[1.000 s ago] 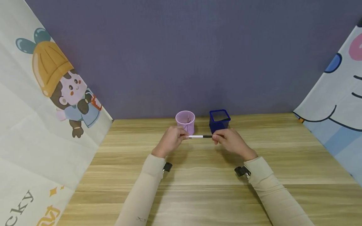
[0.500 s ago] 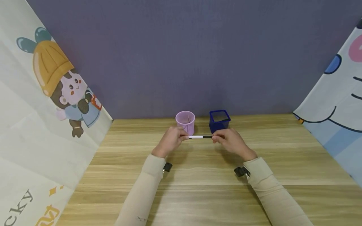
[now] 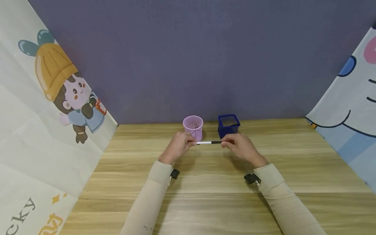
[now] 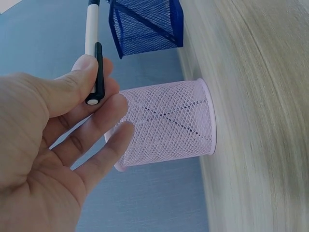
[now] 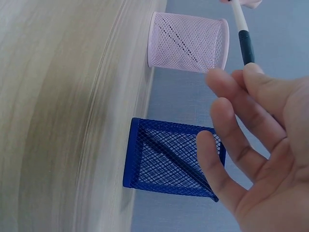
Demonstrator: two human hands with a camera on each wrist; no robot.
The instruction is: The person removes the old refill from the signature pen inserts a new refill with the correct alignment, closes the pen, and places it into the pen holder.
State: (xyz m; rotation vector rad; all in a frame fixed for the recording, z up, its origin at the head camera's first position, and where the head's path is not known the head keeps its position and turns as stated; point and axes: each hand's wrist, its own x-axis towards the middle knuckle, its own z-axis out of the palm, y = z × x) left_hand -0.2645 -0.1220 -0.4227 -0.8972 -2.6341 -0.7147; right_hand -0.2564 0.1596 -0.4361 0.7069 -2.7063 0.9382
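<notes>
A slim pen [image 3: 205,142], white-barrelled with black toward both ends, is held level between my two hands. My left hand [image 3: 178,143] pinches the end with the black clip between thumb and fingers, its other fingers loosely spread. At the opposite, black end, my right hand [image 3: 241,145] pinches with thumb and index finger. Just behind the left hand stands a round pink mesh pen cup [image 3: 198,133] with thin dark sticks inside. Behind the right hand is a square blue mesh pen holder [image 5: 164,157], a dark long item slanting inside it. The pen is apart from both holders.
Both holders stand at the back of a wood-grain table [image 3: 202,202], close to a grey-blue wall panel [image 3: 202,58]. Printed cloths hang at the sides, the left one [image 3: 26,107] with a cartoon figure. A small black device [image 3: 252,178] sits at each wrist.
</notes>
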